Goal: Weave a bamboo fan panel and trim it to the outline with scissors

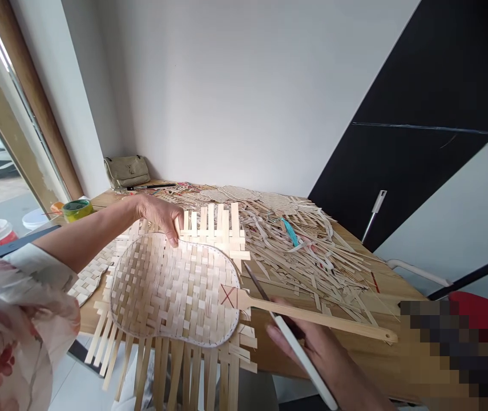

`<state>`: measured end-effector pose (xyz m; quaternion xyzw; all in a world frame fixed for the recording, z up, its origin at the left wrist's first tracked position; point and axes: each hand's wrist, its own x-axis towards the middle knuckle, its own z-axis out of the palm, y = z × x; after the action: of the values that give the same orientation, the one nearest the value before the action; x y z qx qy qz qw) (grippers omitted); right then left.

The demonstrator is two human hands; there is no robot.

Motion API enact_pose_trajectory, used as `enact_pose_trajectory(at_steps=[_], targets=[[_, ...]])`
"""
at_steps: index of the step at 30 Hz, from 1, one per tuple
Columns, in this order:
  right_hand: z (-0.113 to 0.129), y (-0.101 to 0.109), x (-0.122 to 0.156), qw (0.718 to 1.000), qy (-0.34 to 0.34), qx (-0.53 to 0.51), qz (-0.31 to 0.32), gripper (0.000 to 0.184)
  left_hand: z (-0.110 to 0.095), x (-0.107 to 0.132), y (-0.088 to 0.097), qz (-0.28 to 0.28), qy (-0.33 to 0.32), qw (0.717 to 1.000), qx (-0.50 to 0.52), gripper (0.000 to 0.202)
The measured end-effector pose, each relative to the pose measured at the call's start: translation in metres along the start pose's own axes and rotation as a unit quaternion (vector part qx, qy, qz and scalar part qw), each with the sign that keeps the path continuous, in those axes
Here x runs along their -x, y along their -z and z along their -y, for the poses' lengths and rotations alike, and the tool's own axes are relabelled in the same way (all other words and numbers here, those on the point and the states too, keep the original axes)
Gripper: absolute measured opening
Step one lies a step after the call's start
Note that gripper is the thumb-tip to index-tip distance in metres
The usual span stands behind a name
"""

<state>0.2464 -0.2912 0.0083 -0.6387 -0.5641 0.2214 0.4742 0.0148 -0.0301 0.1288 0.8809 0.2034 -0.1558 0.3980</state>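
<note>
A woven bamboo fan blank (pixel 175 291) lies tilted over the table edge, its rounded panel outlined by a stitched line, with loose strip ends fanning out all round. My left hand (pixel 158 217) grips its upper edge. A flat wooden handle (pixel 316 315) runs right from the panel, with a red cross (pixel 228 295) drawn at its base. My right hand (pixel 307 348) holds a long white tool (pixel 299 357) with a thin dark blade (pixel 256 281), just above the handle. The blade tip sits near the panel's right edge, apart from it.
A wooden table (pixel 376 365) carries a large heap of bamboo scraps (pixel 299 262) with a teal strip (pixel 290 231). A woven piece (pixel 92 279) lies under my left arm. Further back are a tan bag (pixel 127 171) and a green tape roll (pixel 76 210).
</note>
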Motion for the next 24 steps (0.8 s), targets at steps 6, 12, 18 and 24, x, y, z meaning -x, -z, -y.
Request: enact_pose_trajectory(at_steps=[6,12,18,24], targets=[[0.007,0.005,-0.013,0.99,0.054,0.011,0.129,0.034,-0.002,-0.001,-0.001,0.004,-0.011,1.0,-0.002,0.03],[0.004,0.009,-0.013,0.985,0.05,0.041,0.161,0.014,0.001,-0.002,-0.002,0.006,0.0,1.0,0.026,0.027],[0.01,0.007,-0.016,0.985,0.051,0.031,0.163,0.032,0.002,-0.006,-0.002,0.007,-0.001,1.0,0.026,0.032],[0.013,0.003,-0.019,0.984,0.051,0.04,0.164,0.031,-0.002,-0.006,-0.005,0.004,0.019,1.0,0.016,0.03]])
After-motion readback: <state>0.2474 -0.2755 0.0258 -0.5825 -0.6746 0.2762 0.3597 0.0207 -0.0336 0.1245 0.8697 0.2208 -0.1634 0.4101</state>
